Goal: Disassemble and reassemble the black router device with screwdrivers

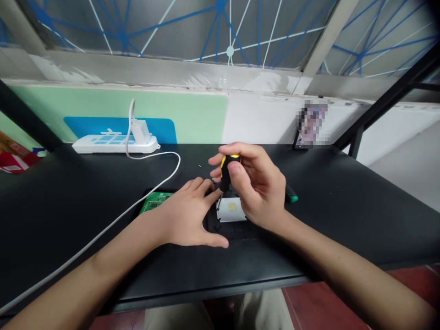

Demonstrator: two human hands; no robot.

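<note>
My right hand (pixel 263 185) grips a black and yellow screwdriver (pixel 225 173) by its handle, tip pointing down. That tip meets the upper left corner of a white rectangular plate (pixel 225 214) with a small beige square on it. My left hand (pixel 192 211) lies with fingers spread over a black device beside the plate, its index finger close to the screwdriver shaft. Left of that hand, part of a green circuit board (pixel 155 200) shows; the rest is hidden beneath the hand. Behind my right hand a green-tipped tool (pixel 292 197) sticks out, mostly covered.
A white power strip (pixel 115 144) with a plugged-in charger (pixel 140 131) stands against the wall. Its white cable (pixel 103 233) runs across the black table (pixel 343 206) past my left arm. A phone (pixel 309 126) leans at the back right. A red package (pixel 17 153) sits far left.
</note>
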